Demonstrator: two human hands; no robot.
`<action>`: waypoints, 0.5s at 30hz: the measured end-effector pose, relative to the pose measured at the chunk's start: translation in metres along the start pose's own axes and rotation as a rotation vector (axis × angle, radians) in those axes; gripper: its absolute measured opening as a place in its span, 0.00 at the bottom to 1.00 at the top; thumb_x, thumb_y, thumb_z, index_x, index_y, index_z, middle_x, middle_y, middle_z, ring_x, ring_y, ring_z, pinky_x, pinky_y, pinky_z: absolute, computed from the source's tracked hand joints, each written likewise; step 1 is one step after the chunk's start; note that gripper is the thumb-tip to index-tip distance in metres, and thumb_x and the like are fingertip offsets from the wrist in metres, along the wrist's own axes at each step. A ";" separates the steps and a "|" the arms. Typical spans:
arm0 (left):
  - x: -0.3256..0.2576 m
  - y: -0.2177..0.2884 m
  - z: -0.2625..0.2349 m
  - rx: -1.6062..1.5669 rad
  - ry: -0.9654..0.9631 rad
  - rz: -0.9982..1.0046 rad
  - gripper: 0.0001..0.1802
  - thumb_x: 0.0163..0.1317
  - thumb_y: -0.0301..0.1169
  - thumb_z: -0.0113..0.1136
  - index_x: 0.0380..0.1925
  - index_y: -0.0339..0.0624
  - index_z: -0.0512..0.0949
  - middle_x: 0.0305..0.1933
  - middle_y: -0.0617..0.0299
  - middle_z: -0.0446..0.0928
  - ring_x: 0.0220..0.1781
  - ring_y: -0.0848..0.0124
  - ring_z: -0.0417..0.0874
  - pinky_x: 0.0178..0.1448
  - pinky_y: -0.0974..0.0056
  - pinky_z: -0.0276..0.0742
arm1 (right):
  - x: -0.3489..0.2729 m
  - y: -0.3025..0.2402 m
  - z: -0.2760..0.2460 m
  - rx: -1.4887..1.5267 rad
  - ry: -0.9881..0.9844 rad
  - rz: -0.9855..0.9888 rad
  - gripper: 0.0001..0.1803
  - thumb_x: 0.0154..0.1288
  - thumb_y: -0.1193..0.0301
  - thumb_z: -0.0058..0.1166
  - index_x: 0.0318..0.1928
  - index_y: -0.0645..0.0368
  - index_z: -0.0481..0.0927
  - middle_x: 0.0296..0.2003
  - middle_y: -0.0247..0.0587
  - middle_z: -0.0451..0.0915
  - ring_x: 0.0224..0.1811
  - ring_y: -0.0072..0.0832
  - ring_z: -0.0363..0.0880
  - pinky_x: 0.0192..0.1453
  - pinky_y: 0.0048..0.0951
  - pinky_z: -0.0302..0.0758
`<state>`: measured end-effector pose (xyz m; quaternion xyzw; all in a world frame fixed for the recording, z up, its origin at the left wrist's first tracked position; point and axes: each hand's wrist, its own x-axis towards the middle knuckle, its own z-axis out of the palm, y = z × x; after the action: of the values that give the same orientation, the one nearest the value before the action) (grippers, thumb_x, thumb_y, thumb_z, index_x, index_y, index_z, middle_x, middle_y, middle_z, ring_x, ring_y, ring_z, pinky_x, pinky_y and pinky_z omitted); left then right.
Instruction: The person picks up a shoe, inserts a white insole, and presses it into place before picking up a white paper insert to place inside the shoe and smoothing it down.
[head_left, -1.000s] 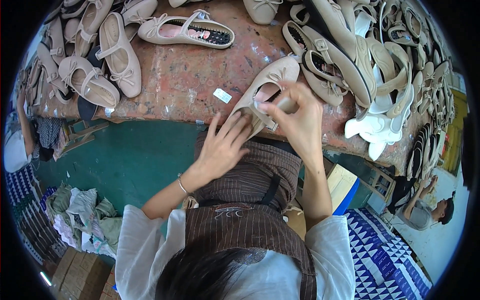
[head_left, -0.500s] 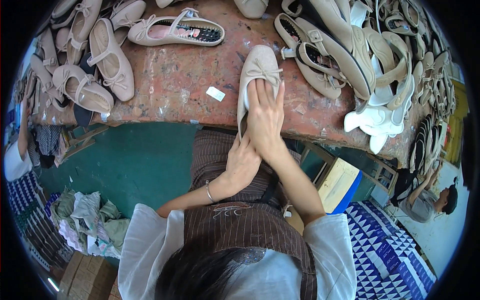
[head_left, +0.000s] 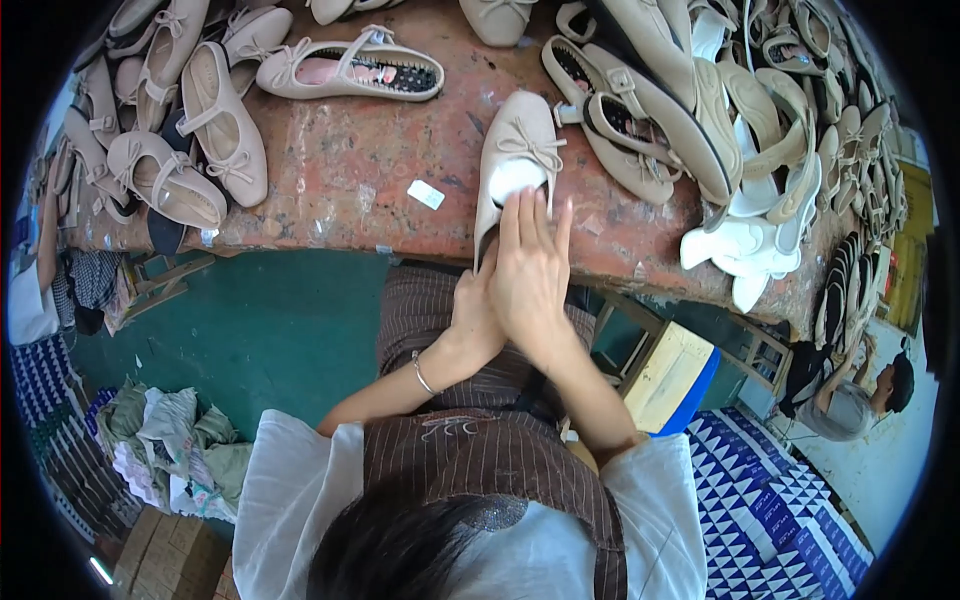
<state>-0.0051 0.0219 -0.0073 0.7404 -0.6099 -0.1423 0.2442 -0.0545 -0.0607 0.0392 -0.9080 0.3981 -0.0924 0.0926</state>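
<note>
A beige flat shoe (head_left: 519, 128) with a bow lies at the table's front edge, toe pointing away from me. Something white (head_left: 516, 177), perhaps a lining or insole, shows in its opening. My left hand (head_left: 474, 315) grips the shoe's heel end, its fingers partly hidden behind the other hand. Over the back of the opening lies my right hand (head_left: 532, 275), fingers stretched out, the tips by the white piece. The heel itself is covered by my hands.
Beige strap shoes (head_left: 225, 120) are heaped at the left, with another shoe (head_left: 350, 75) lying sideways behind. More shoes (head_left: 650, 110) and white shaped pieces (head_left: 745, 245) crowd the right. A small white label (head_left: 426, 194) lies on the worn table (head_left: 330, 190). Another person (head_left: 850, 405) sits far right.
My right hand has slid back toward me out of the shoe's front opening, uncovering the white piece inside. My left hand stays at the heel.
</note>
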 end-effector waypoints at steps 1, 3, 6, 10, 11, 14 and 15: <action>0.005 0.005 -0.007 -0.031 0.029 -0.007 0.17 0.51 0.32 0.62 0.42 0.41 0.82 0.37 0.56 0.81 0.37 0.61 0.84 0.36 0.58 0.79 | -0.008 0.001 0.007 -0.007 0.000 -0.038 0.30 0.59 0.73 0.46 0.60 0.83 0.68 0.59 0.73 0.72 0.68 0.55 0.69 0.78 0.57 0.45; -0.001 0.000 0.001 0.100 -0.172 0.014 0.18 0.57 0.34 0.58 0.46 0.38 0.82 0.56 0.47 0.77 0.50 0.63 0.82 0.32 0.61 0.77 | 0.009 0.006 0.009 0.064 0.011 -0.005 0.32 0.53 0.78 0.49 0.60 0.82 0.68 0.57 0.74 0.73 0.67 0.56 0.70 0.79 0.58 0.41; 0.008 0.000 -0.009 0.140 -0.082 0.061 0.13 0.53 0.33 0.62 0.37 0.41 0.85 0.42 0.54 0.81 0.55 0.58 0.80 0.31 0.61 0.78 | 0.063 0.003 -0.008 0.117 -0.244 0.128 0.29 0.51 0.79 0.50 0.56 0.82 0.69 0.52 0.70 0.77 0.62 0.55 0.73 0.78 0.57 0.45; 0.006 0.000 -0.006 0.110 -0.097 0.075 0.13 0.52 0.31 0.62 0.37 0.40 0.84 0.40 0.56 0.81 0.56 0.59 0.80 0.32 0.59 0.79 | 0.035 0.009 0.011 -0.033 0.100 0.051 0.34 0.51 0.78 0.49 0.60 0.84 0.65 0.56 0.75 0.72 0.66 0.59 0.68 0.78 0.59 0.42; 0.005 -0.002 -0.004 -0.014 -0.039 0.061 0.11 0.51 0.31 0.63 0.35 0.41 0.84 0.40 0.56 0.80 0.51 0.61 0.81 0.32 0.59 0.79 | 0.022 0.005 0.014 -0.118 0.070 0.010 0.36 0.53 0.77 0.49 0.62 0.86 0.61 0.58 0.78 0.69 0.68 0.60 0.66 0.78 0.61 0.41; 0.012 0.002 -0.005 0.077 -0.031 0.107 0.07 0.49 0.31 0.64 0.28 0.41 0.83 0.33 0.54 0.80 0.37 0.57 0.83 0.31 0.54 0.79 | 0.052 0.017 0.007 0.002 0.014 0.024 0.25 0.59 0.75 0.47 0.56 0.74 0.73 0.50 0.60 0.77 0.60 0.49 0.75 0.78 0.62 0.41; 0.018 0.010 -0.011 0.076 -0.024 0.076 0.08 0.48 0.31 0.65 0.30 0.42 0.83 0.35 0.53 0.80 0.38 0.57 0.83 0.33 0.54 0.80 | 0.062 0.019 0.002 -0.108 -0.113 0.026 0.21 0.60 0.75 0.46 0.53 0.71 0.75 0.47 0.56 0.78 0.58 0.46 0.77 0.77 0.63 0.41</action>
<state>-0.0043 0.0048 0.0088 0.7237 -0.6453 -0.1184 0.2140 -0.0259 -0.1195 0.0381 -0.9102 0.4083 -0.0183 0.0669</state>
